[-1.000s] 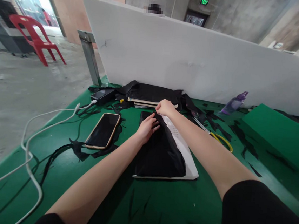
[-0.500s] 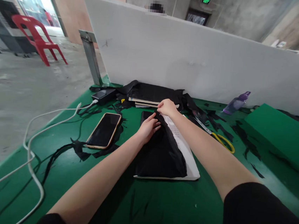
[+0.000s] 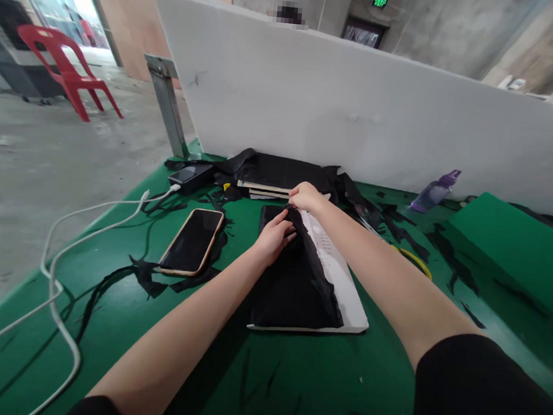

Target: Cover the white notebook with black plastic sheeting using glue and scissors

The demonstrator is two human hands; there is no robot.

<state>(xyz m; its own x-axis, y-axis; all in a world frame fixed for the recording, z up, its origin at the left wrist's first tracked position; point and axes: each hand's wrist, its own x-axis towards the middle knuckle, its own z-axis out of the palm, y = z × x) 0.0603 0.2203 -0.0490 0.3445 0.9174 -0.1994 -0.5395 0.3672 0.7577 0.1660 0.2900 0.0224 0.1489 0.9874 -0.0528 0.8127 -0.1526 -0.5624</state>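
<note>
A black cloth (image 3: pixel 293 287) covers most of a white booklet or sheaf of paper (image 3: pixel 353 303) on the green table in front of me. Its folded edge runs slantwise, leaving the right side of the white page bare, with faint print on it. My right hand (image 3: pixel 305 197) pinches the cloth near the far end of the page. Just below and left of it, my left hand (image 3: pixel 273 236) rests on the cloth with fingers apart, the index fingertip close to the right hand's fingers. Both forearms reach in from the near edge.
Left lies a phone (image 3: pixel 192 242), beside a white cable (image 3: pixel 57 278) and a black device (image 3: pixel 191 174). Behind are cloth-covered books (image 3: pixel 284 172) and a white partition (image 3: pixel 364 111). Right are yellow-handled scissors (image 3: pixel 415 260), a purple bottle (image 3: pixel 435 191), a green block (image 3: pixel 521 251) and black scraps.
The cloth's slanted edge has shifted slightly left and looks more ruffled, baring a bit more of the page. My right hand has moved slightly left; its forearm now covers more of the scissors.
</note>
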